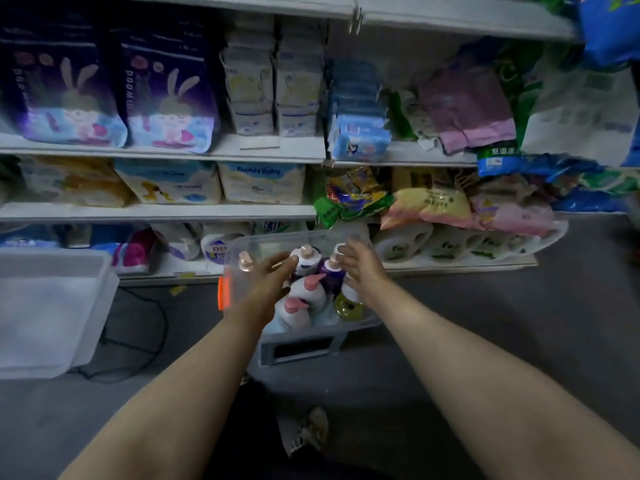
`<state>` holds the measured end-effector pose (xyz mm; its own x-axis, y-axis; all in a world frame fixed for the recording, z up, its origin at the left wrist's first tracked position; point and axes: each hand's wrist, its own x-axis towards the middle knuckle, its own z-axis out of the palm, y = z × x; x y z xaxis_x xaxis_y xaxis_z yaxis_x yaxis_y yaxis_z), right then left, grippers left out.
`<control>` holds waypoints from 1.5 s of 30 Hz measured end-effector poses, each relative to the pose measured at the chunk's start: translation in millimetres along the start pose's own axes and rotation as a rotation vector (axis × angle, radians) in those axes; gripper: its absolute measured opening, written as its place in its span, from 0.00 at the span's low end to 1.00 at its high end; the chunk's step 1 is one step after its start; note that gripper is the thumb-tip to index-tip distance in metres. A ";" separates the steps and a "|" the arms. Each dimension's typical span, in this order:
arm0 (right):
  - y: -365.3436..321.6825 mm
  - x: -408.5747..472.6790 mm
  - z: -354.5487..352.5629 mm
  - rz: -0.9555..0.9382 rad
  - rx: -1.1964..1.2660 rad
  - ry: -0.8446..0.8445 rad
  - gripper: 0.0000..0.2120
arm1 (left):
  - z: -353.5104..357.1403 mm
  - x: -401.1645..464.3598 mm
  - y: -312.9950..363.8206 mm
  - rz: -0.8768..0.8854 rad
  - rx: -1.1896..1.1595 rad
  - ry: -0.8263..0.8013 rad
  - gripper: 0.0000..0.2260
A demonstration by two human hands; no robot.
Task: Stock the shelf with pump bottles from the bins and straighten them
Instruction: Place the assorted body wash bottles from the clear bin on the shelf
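Pump bottles point(306, 296) packed upright in a clear bin point(242, 244) on the floor, in front of the bottom shelf point(194, 268). White bodies with pink pumps toward the near side, a purple bottle point(330, 271) further back, a yellow one point(349, 306) at the near right corner. One pink pump point(246, 261) apart at the bin's left side.

Left hand point(268, 289) stretched over the bin's left half, fingers straight and slightly spread, tips reaching a white bottle point(304, 258) at the back; actual contact hard to judge. Nothing gripped. Right hand point(358, 268) over the bin's right half, fingers extended and loosely parted, tips at or just beside a white pump top point(341, 249) at the rear right. Nothing pinched there either. Most bottles between the two hands and just below them.

Orange latch point(223, 292) on the bin's left end. Bin resting on a grey crate point(301, 348). Second clear bin point(52, 306) well to the left, with a black cable point(152, 327) on the floor beside it.

Behind, paper rolls point(450, 242) on the bottom shelf. Diaper packs point(166, 181) on the shelf above, purple rabbit-print packs point(114, 95) higher up. Snack bags point(429, 202) slumped at the right.
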<state>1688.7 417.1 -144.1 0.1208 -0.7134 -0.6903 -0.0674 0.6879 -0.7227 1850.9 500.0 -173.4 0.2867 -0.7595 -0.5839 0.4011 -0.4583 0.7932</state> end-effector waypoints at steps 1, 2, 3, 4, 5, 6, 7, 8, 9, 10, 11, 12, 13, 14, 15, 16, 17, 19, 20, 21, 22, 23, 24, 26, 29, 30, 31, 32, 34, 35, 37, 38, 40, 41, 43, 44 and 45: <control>13.6 4.0 -3.8 0.038 0.008 0.001 0.20 | -3.8 2.9 -9.7 -0.009 0.046 -0.013 0.14; 26.8 7.5 -6.8 0.072 0.018 -0.002 0.20 | -7.6 6.4 -18.4 -0.017 0.094 -0.025 0.14; 38.6 10.2 -9.3 0.106 0.027 -0.005 0.20 | -11.9 9.8 -26.4 -0.029 0.145 -0.036 0.15; 50.1 12.6 -11.7 0.139 0.027 -0.007 0.21 | -15.9 13.0 -34.3 -0.046 0.190 -0.046 0.17; 61.5 14.8 -13.8 0.166 0.024 -0.005 0.22 | -19.9 15.7 -42.0 -0.060 0.227 -0.054 0.19; 70.4 17.2 -14.7 0.179 0.032 0.002 0.23 | -23.8 18.0 -49.4 -0.069 0.254 -0.059 0.20; 77.4 19.6 -15.6 0.168 0.060 0.023 0.22 | -27.4 20.5 -56.2 -0.077 0.276 -0.058 0.20; 83.5 23.2 -16.5 0.137 0.099 0.063 0.21 | -30.1 23.3 -62.2 -0.087 0.297 -0.056 0.20; 88.9 27.3 -18.1 0.098 0.127 0.120 0.20 | -32.1 26.2 -66.6 -0.097 0.318 -0.060 0.19; 93.4 30.7 -21.1 0.055 0.135 0.170 0.19 | -33.2 29.8 -70.3 -0.105 0.335 -0.073 0.19; 96.2 32.6 -24.5 0.009 0.131 0.198 0.15 | -34.0 34.3 -74.0 -0.111 0.345 -0.087 0.19; 99.4 36.1 -28.9 -0.019 0.111 0.225 0.09 | -34.3 39.1 -77.7 -0.114 0.351 -0.098 0.19; 101.6 38.9 -33.2 -0.033 0.081 0.242 0.03 | -34.5 43.7 -80.9 -0.115 0.356 -0.104 0.20; 103.7 40.8 -37.3 -0.030 0.032 0.250 0.03 | -34.7 48.4 -84.1 -0.115 0.362 -0.108 0.21; 106.6 41.8 -41.3 -0.004 -0.024 0.244 0.04 | -35.0 52.6 -87.4 -0.118 0.372 -0.117 0.22; 111.6 43.1 -45.5 0.026 -0.073 0.230 0.06 | -35.5 56.4 -91.1 -0.125 0.387 -0.130 0.23; 116.5 44.1 -49.1 0.053 -0.103 0.225 0.12 | -36.2 59.5 -94.9 -0.136 0.403 -0.140 0.24; 125.2 47.3 -53.4 0.076 -0.106 0.228 0.25 | -36.6 64.2 -102.2 -0.150 0.416 -0.146 0.25; 128.6 49.3 -53.7 0.071 -0.113 0.227 0.27 | -36.3 66.3 -105.1 -0.146 0.418 -0.142 0.25; 130.4 50.4 -52.2 0.069 -0.119 0.220 0.27 | -35.7 68.8 -106.8 -0.137 0.421 -0.137 0.26; 132.0 51.9 -50.7 0.066 -0.119 0.211 0.24 | -35.2 71.4 -107.7 -0.131 0.429 -0.134 0.28; 134.2 54.5 -49.4 0.059 -0.120 0.204 0.18 | -35.0 74.0 -107.7 -0.130 0.440 -0.134 0.29; 136.0 56.6 -48.0 0.052 -0.129 0.201 0.11 | -35.3 76.6 -107.6 -0.133 0.454 -0.139 0.30; 138.4 59.3 -44.7 0.043 -0.144 0.197 0.07 | -36.9 81.1 -107.7 -0.143 0.489 -0.154 0.29; 142.6 64.4 -42.0 0.036 -0.149 0.210 0.07 | -39.5 86.2 -110.4 -0.134 0.515 -0.159 0.27; 144.1 65.8 -42.1 0.041 -0.145 0.211 0.07 | -39.9 87.2 -111.6 -0.128 0.513 -0.159 0.27; 146.0 67.3 -42.8 0.047 -0.137 0.212 0.07 | -39.6 88.2 -112.7 -0.126 0.511 -0.157 0.27; 147.8 68.6 -43.5 0.051 -0.134 0.212 0.08 | -39.5 89.2 -113.8 -0.126 0.509 -0.157 0.27; 151.1 70.4 -44.1 0.052 -0.130 0.211 0.18 | -38.8 91.8 -115.8 -0.126 0.501 -0.157 0.26; 151.9 71.3 -44.0 0.050 -0.129 0.214 0.21 | -38.7 93.4 -116.9 -0.127 0.498 -0.154 0.26; 152.9 72.8 -43.9 0.048 -0.124 0.222 0.23 | -38.1 95.5 -118.9 -0.120 0.502 -0.143 0.25; 153.5 73.4 -44.1 0.046 -0.124 0.222 0.24 | -38.0 96.1 -120.2 -0.110 0.508 -0.137 0.24; 155.4 74.2 -44.5 0.038 -0.128 0.221 0.24 | -38.0 96.9 -123.3 -0.080 0.528 -0.121 0.22; 156.1 74.1 -44.6 0.035 -0.131 0.222 0.24 | -37.9 97.1 -124.1 -0.067 0.541 -0.111 0.20; 157.9 75.0 -44.9 0.022 -0.129 0.230 0.24 | -36.9 97.8 -123.3 -0.049 0.566 -0.092 0.18; 159.1 76.1 -45.2 0.015 -0.126 0.232 0.24 | -36.2 98.2 -122.1 -0.038 0.577 -0.083 0.18; 159.2 76.6 -45.3 0.013 -0.121 0.231 0.24 | -35.4 98.5 -121.0 -0.024 0.580 -0.075 0.17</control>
<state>1642.3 465.9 -313.6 -0.1094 -0.7259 -0.6790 -0.1869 0.6860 -0.7032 1861.4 497.0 -333.0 0.2130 -0.7667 -0.6056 -0.1412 -0.6375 0.7574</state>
